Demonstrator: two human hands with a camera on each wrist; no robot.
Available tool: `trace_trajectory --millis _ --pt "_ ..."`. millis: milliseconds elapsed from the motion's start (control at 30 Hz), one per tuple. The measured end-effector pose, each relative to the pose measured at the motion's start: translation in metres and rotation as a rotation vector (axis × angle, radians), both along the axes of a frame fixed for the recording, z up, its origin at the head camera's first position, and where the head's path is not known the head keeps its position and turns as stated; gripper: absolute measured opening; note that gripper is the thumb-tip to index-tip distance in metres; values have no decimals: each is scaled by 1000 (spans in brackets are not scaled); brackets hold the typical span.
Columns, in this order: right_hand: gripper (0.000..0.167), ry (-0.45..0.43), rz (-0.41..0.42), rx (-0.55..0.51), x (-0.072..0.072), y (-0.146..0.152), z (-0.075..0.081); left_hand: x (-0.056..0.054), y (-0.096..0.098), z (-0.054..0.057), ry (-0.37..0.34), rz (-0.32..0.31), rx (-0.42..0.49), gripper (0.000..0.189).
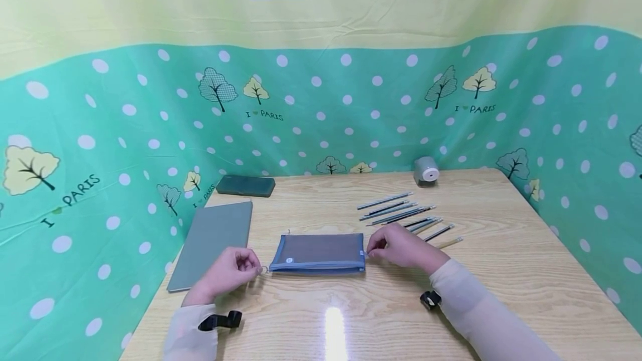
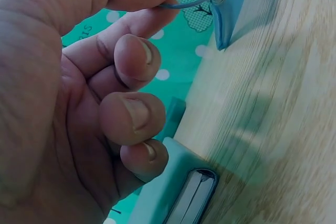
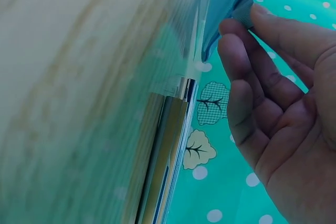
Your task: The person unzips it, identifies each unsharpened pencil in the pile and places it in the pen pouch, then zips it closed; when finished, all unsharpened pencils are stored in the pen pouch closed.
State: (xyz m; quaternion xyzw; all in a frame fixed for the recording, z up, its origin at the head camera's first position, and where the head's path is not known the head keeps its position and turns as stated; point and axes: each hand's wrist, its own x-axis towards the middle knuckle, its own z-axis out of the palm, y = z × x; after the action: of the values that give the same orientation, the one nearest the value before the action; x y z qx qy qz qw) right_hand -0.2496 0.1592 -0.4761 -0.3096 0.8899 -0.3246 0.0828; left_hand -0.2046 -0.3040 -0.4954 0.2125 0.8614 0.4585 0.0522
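Observation:
A blue zip pouch (image 1: 321, 250) with a dark mesh face lies at the middle of the table. At its left front corner, my left hand (image 1: 232, 272) pinches the metal ring (image 2: 191, 4) of the zip pull between thumb and forefinger; the other fingers curl loosely. Across from it, my right hand (image 1: 398, 247) holds the small fabric tab (image 3: 243, 13) on the pouch's right end between thumb and forefinger. The zip edge of the pouch faces me; how far the zip is drawn I cannot tell.
Several pencils (image 1: 386, 213) lie behind and beside my right hand. A grey notebook (image 1: 218, 238) is at the left, with a dark green case (image 1: 246, 185) behind it. At the back right stands a pencil sharpener (image 1: 426, 171). A patterned curtain (image 1: 346, 110) surrounds the table (image 1: 526, 272).

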Motion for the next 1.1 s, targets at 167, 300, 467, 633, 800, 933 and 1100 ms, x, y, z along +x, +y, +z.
trace_trajectory --millis 167,300,467,633,800,933,1100 --pt "12 9 -19 17 -1 -2 -1 2 0 1 -46 -19 5 6" --pt "13 13 -28 44 -2 -3 -3 3 -1 1 -87 -22 -8 6" --pt "15 43 -43 94 -3 -7 -1 4 -1 0 -124 -21 -20 5" --pt "16 50 -59 114 -2 -9 0 4 1 0 -115 -26 -40 7" --pt "17 50 -69 135 -2 -10 0 4 1 0 -120 -35 -52 7" --pt "18 40 -72 141 -2 -12 1 4 2 -1 -116 -35 -56 7" --pt "19 39 -72 147 -2 -12 1 4 3 0 -112 -36 -54 7"
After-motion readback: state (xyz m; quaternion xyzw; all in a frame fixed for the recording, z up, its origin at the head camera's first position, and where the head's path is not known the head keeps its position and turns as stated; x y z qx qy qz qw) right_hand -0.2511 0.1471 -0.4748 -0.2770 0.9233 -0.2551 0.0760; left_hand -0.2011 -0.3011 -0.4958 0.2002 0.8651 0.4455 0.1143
